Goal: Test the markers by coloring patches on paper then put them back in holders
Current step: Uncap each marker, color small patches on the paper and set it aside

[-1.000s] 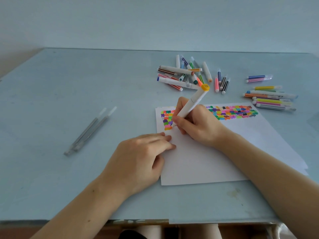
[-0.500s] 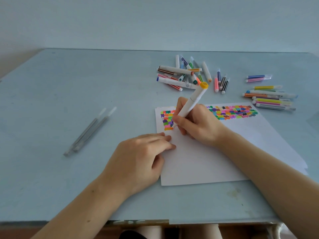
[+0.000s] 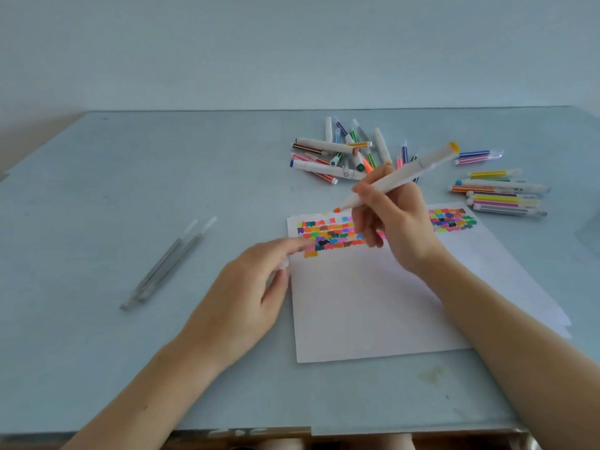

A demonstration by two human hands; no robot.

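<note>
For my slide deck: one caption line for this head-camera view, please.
Right hand lifts an orange marker off the patch-covered paper; left hand hovers beside.

Plain room; pale blue table against bare wall.

One view only: a wide-angle head camera worn by the person, looking forward and down across the desk toward the wall behind it. It sits close above the near edge, so both forearms enter from the bottom of the frame and the paper lies just right of centre. The desk's far edge runs level across the upper part of the frame.
</note>
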